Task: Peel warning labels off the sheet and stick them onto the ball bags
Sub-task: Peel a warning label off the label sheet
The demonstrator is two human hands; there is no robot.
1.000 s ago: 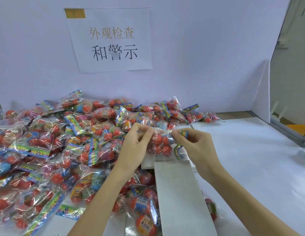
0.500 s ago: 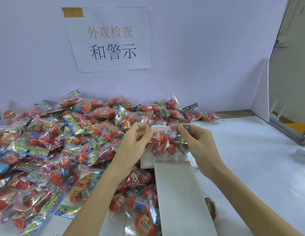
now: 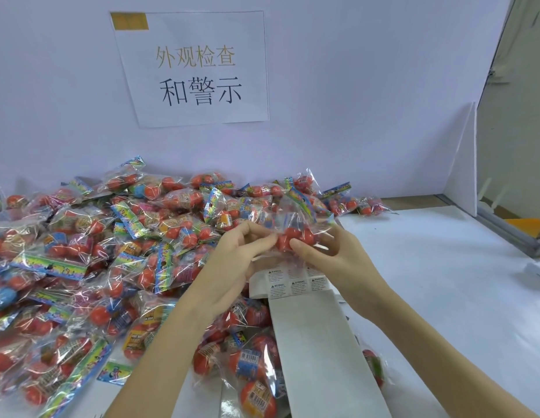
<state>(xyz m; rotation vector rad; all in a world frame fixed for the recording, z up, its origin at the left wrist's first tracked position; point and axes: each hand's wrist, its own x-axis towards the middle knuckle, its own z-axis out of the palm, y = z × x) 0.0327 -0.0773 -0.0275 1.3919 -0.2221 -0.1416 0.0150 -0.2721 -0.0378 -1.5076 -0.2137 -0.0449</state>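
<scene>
I hold one clear ball bag (image 3: 296,227) with red balls inside, lifted above the label sheet. My left hand (image 3: 232,260) pinches its left side and my right hand (image 3: 338,254) grips its right side, thumb across the front. Just below the bag lies the label sheet (image 3: 311,336), a long grey-white backing strip with a few white warning labels (image 3: 293,285) left at its far end. A big heap of ball bags (image 3: 97,251) covers the table to the left and behind.
A white wall with a paper sign (image 3: 193,67) stands behind the heap. The white tabletop (image 3: 443,282) stretches to the right. A white divider panel (image 3: 461,161) and a metal frame edge (image 3: 510,230) close off the far right. More bags (image 3: 250,363) lie near me.
The bag has risen a little and turned in my hands; its coloured header now points up and to the right. My right thumb has moved onto the front of the bag.
</scene>
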